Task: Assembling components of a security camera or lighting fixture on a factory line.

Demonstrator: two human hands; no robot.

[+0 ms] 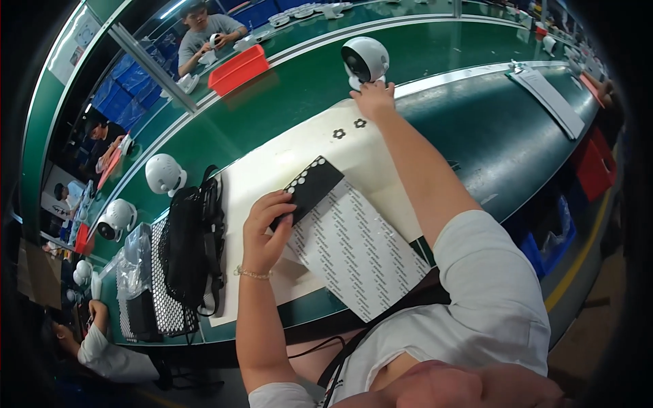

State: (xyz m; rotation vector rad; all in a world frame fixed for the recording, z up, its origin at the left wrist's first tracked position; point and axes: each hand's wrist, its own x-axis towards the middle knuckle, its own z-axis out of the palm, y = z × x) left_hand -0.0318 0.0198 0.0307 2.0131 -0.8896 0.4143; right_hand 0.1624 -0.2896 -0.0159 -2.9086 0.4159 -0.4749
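The white, black-faced spherical plastic camera [368, 58] just beyond the right hand [375, 100] could topple if that hand knocks its base [355, 82], whether gripping it I cannot tell, while the left hand [268, 224] pinches a black rectangular white-dotted sheet [321, 185].

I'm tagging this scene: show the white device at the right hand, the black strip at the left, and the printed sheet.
White device [376, 56]: head view, its pale shell.
Black strip [318, 185]: head view, its dark face.
Printed sheet [360, 251]: head view, its middle.
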